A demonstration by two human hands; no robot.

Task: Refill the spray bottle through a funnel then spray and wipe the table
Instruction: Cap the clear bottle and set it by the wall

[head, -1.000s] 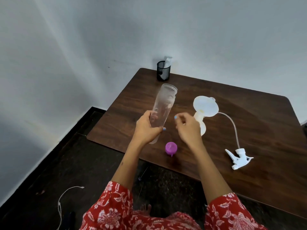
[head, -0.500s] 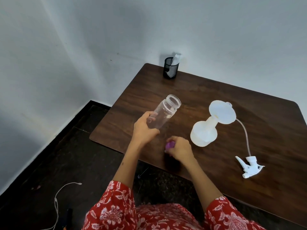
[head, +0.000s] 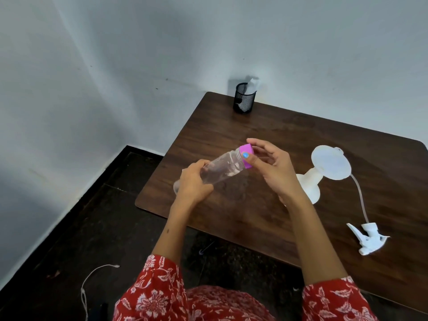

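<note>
Black mesh cup [head: 243,98], floor cord [head: 92,281]

no text, label, brand, number or sign can be read anywhere in the view. the clear bottle [head: 222,169] held in the middle and its purple cap [head: 246,159] carry no legible print, and the white spray bottle [head: 309,186] and trigger head [head: 368,239] at the right are plain. the black mesh cup [head: 243,98] at the far edge of the table [head: 301,140] shows no marking either.
</note>
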